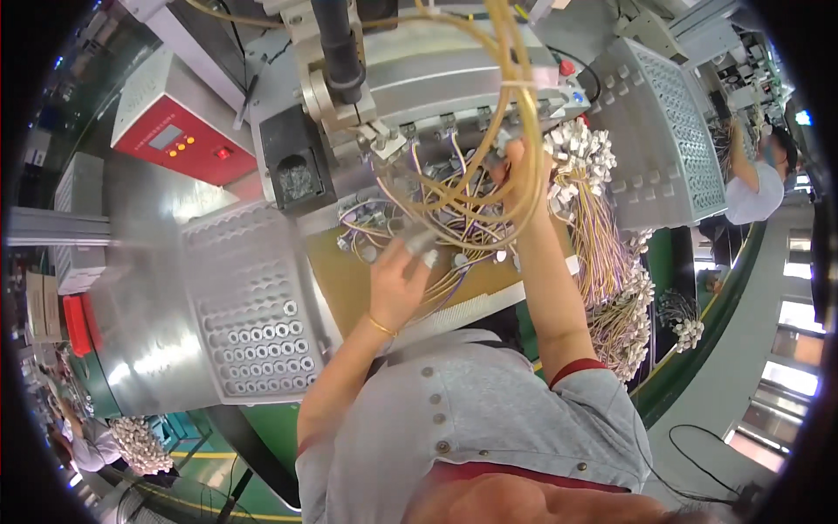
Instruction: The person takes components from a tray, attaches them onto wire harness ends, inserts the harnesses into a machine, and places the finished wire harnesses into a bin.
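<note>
At the machine, my right hand and left hand reach among wires; either grip, I cannot tell. Tangled loops could snag.

Bright, fairly even light. Glare streaks the metal desk left of the left hand, which shows motion blur. Windows far right of the right hand wash out near-white. Fisheye bends straight edges; black vignette well away from both hands.
</note>
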Motion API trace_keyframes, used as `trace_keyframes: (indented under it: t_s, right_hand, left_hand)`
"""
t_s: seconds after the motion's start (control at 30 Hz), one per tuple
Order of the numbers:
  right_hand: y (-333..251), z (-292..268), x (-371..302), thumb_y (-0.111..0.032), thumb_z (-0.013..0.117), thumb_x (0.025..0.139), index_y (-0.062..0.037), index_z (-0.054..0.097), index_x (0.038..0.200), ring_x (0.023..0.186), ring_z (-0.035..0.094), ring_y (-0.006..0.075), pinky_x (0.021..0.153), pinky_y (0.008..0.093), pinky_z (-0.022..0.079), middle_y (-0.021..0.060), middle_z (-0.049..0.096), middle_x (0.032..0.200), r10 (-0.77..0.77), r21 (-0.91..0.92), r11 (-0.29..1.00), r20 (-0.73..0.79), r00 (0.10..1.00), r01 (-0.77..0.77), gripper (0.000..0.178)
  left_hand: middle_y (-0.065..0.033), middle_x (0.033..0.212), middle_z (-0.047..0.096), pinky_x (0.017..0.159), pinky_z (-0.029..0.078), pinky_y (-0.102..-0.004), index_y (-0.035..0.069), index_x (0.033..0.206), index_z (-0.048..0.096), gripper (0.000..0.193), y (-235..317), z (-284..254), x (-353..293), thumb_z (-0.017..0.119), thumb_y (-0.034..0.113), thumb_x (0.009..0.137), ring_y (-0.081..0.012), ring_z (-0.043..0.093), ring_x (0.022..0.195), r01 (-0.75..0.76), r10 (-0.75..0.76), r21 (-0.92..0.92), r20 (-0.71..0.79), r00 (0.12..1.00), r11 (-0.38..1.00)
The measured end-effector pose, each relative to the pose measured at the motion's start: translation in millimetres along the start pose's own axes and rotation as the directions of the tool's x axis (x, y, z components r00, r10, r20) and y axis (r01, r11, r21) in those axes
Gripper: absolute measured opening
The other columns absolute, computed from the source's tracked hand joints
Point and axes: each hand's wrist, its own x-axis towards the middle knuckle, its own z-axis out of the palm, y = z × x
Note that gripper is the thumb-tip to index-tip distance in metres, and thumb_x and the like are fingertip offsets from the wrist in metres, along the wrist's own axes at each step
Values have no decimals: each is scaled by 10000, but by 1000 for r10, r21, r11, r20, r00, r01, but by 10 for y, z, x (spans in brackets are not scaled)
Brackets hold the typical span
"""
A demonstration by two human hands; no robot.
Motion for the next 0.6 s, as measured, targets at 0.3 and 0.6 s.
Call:
trace_keyframes:
  t_s: [0.3, 0.6]
  right_hand:
    - [126, 56, 119, -59, 533, 740, 13, 502, 677, 391, 494, 136, 360, 236, 382, 61, 506, 565, -60, 22, 998, -20, 998, 61, 101]
    - [113, 97, 126, -127, 477, 774, 29, 510, 664, 479, 507, 114, 430, 235, 402, 33, 501, 556, -80, -119, 989, 87, 993, 90, 194]
  left_hand:
    - [-85, 650, 544, 587, 431, -335, 15, 883, 602, 274, -362, 211, -349, 618, 90, 619, -247, 494, 685, -276, 227, 509, 157, 961, 815]
    - [-96, 652, 490, 547, 412, -357, 15, 716, 530, 125, -336, 308, -268, 589, 58, 614, -249, 477, 629, -377, 342, 537, 168, 924, 754]
